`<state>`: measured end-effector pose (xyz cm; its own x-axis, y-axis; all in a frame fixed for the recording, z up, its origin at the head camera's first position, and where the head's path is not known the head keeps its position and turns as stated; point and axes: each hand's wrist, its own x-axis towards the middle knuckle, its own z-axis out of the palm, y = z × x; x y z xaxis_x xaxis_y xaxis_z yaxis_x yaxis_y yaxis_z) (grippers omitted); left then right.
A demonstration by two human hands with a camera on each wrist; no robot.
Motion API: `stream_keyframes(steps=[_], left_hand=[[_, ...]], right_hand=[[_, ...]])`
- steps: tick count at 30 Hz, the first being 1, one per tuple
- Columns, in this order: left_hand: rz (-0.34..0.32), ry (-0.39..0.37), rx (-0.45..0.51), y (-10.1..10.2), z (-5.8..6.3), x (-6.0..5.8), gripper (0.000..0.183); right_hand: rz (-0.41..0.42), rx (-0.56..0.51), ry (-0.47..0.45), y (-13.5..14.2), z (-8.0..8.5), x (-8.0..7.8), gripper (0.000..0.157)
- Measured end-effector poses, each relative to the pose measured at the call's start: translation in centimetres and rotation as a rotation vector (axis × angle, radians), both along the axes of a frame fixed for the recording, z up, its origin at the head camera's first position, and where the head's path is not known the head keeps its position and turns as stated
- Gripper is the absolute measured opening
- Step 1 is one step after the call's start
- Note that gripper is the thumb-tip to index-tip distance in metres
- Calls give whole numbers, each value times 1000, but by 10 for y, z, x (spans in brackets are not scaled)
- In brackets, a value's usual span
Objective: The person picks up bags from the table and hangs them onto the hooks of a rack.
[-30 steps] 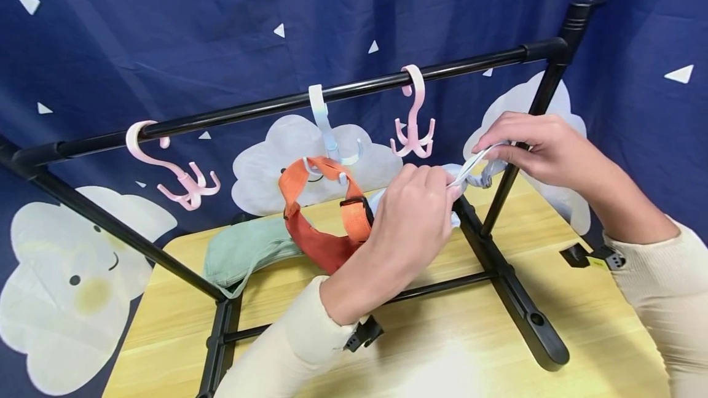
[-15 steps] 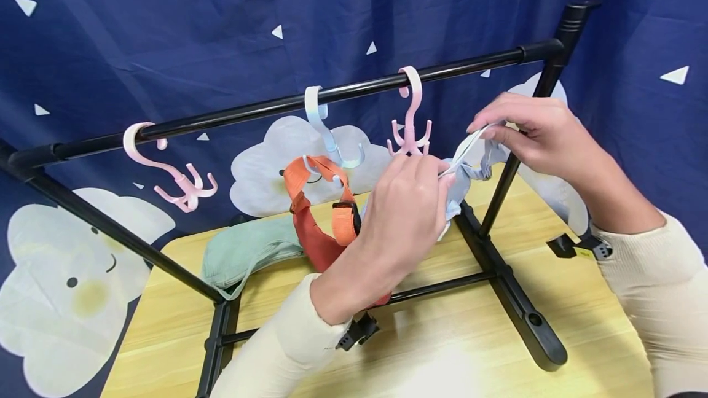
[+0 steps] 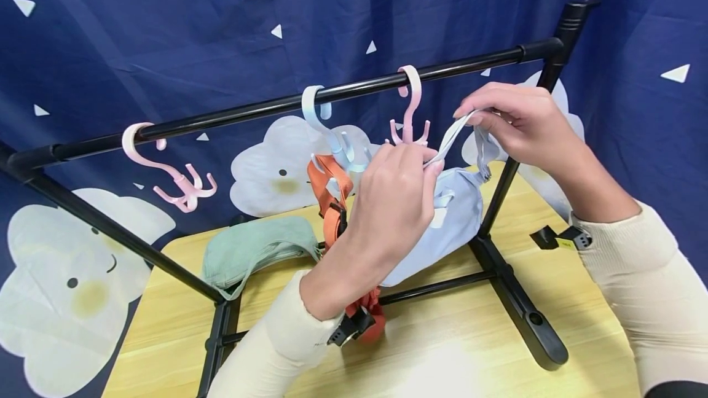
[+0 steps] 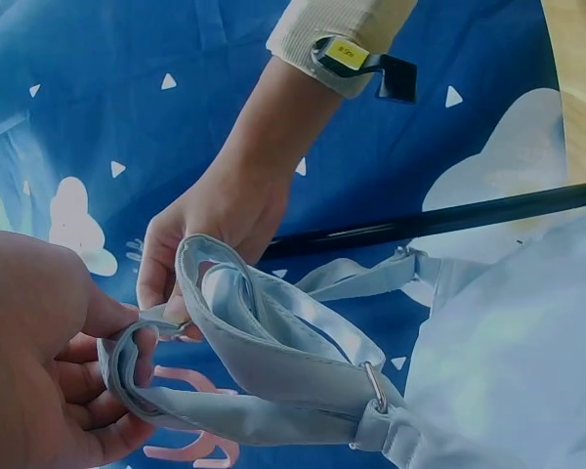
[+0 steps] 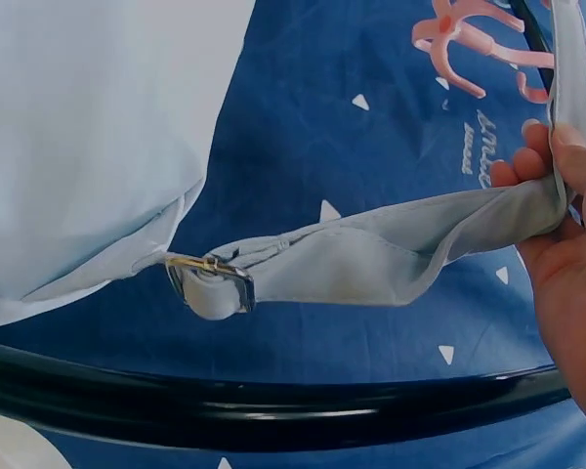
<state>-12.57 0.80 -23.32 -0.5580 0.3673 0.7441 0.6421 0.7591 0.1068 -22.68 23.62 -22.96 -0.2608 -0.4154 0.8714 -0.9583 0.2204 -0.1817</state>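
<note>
A light blue bag hangs below my two hands at the right of the rack. My left hand grips its pale strap just below the right pink hook. Higher up and to the right, my right hand pinches the same strap between thumb and fingers. In the left wrist view, the strap loops run from both hands to a metal ring at the bag. A metal buckle joins strap and bag in the right wrist view.
Orange straps of a red bag hang from the blue hook, partly behind my left forearm. A green bag lies on the wooden table. Another pink hook hangs at left from the black rail.
Both hands have moved left, closer to the right pink hook, and more of the light blue bag shows. The blue hook and orange straps have turned, the straps now looking narrower.
</note>
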Motion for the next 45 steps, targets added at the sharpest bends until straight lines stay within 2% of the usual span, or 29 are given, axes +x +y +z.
stream_keyframes(steps=[11,15,22,29,37,45], left_hand=[[12,-46,34,-7,7,-3,19],[19,-67,50,-10,8,-5,20],[36,-86,68,-14,12,-8,22],[50,-135,84,-15,13,-9,23],[60,-141,89,-16,11,-12,22],[89,-148,78,-15,9,-12,23]], right_hand=[[-10,18,5,-10,3,-8,29],[8,9,1,-15,3,-12,24],[35,-16,2,-23,4,-20,23],[32,-18,-26,-28,4,-23,11],[-23,10,-66,-30,3,-24,14],[-34,28,-104,-30,1,-29,16]])
